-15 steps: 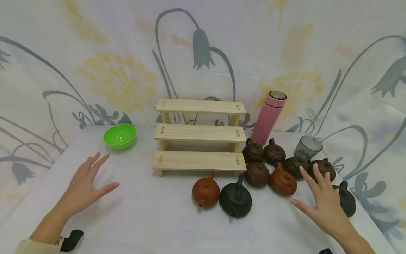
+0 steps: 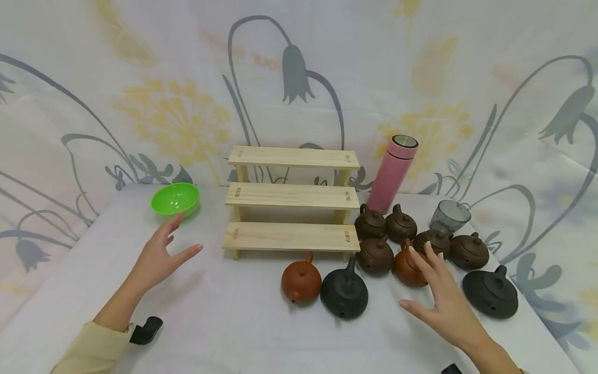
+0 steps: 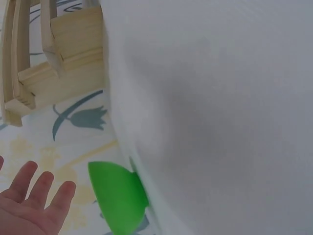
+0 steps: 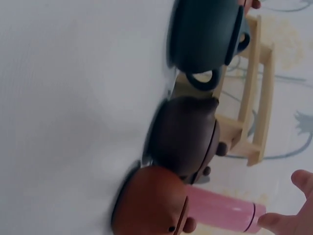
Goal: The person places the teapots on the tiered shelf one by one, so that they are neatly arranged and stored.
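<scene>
My left hand hovers over the white table with fingers apart and holds nothing; the green bowl is the thing nearest to it. In the left wrist view its fingers show beside the bowl. My right hand, also spread and holding nothing, hangs in front of an orange-brown teapot and partly covers it. A large black teapot lies to its right. Left of it sit a second black teapot and a reddish teapot. Several dark brown teapots cluster behind.
A three-step wooden rack stands at the middle back. To its right are a pink flask and a clear glass. Behind the table hangs a flower-patterned cloth.
Both hands have shifted in the head view: my left hand to the right, my right hand to the left. The large black teapot at the right has come out from behind my right hand.
</scene>
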Available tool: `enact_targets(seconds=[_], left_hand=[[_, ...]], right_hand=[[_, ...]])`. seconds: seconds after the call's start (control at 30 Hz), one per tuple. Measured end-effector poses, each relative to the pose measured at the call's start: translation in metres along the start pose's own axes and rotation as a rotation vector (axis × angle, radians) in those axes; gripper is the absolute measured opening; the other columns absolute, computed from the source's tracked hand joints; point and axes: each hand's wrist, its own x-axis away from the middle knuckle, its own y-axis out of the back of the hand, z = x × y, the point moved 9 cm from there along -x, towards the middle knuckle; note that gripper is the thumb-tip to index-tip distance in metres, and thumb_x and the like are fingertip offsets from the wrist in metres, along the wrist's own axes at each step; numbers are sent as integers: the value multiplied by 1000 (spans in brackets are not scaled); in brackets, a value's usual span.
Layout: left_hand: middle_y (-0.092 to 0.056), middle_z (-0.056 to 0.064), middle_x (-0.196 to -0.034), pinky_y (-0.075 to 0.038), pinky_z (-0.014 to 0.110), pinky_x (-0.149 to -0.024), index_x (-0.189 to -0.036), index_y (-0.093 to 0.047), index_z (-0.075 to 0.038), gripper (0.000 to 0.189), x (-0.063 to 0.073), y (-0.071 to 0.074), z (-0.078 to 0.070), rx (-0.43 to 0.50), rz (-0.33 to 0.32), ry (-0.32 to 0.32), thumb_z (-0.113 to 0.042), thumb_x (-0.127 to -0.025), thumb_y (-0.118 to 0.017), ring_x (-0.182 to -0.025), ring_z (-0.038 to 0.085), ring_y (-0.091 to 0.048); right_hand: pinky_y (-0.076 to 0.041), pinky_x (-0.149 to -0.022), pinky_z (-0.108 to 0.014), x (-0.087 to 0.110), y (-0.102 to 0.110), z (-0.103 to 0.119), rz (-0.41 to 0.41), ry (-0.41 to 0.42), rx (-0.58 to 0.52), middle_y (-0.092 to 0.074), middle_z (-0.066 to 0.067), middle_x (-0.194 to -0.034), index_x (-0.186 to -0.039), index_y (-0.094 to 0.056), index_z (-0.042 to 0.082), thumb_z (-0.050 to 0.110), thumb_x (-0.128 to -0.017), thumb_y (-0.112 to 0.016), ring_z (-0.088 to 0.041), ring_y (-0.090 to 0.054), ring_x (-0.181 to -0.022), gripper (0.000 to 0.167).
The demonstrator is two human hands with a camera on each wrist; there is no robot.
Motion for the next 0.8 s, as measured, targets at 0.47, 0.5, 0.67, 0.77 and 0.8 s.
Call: enact_targets(seconds=[0.47,0.5,0.67,0.77,0.8], left_hand=[[-41,23,-137,-34,52,-100,-144,-28,-6,73,-30,-26,-4,228,2,-4,-11,-84,-70,-127,38,-37],[-41,23,-136,-35,52,-100,-144,-29,-6,72,-32,-27,-3,237,2,-2,-11,-84,-70,-126,38,-37],[-41,23,-136,-36,50,-99,-142,-32,-7,68,-41,-36,1,277,18,27,-14,-85,-69,-126,37,-39],[-40,23,-136,-38,50,-98,-142,-32,-7,68,-46,-42,1,302,27,32,-13,-85,-69,-126,38,-39],[-40,23,-137,-39,50,-97,-142,-33,-7,68,-48,-44,1,308,29,30,-14,-85,-69,-126,38,-39]], right_hand=[[-27,-85,-73,-11,-29,18,65,55,-47,-7,-5,-155,-148,-26,19,21,-71,-82,-42,-12,-136,95],[-29,-85,-72,-11,-32,20,73,57,-49,-8,-6,-155,-148,-26,19,22,-71,-82,-42,-15,-135,96],[-35,-85,-69,-13,-45,26,102,73,-68,-15,-11,-152,-147,-29,19,29,-69,-83,-42,-26,-130,95],[-37,-85,-66,-13,-49,30,94,107,-67,-20,-12,-150,-146,-32,19,33,-68,-84,-39,-30,-128,94],[-38,-86,-64,-13,-50,31,92,119,-65,-21,-11,-150,-145,-32,20,35,-68,-83,-37,-32,-128,94]])
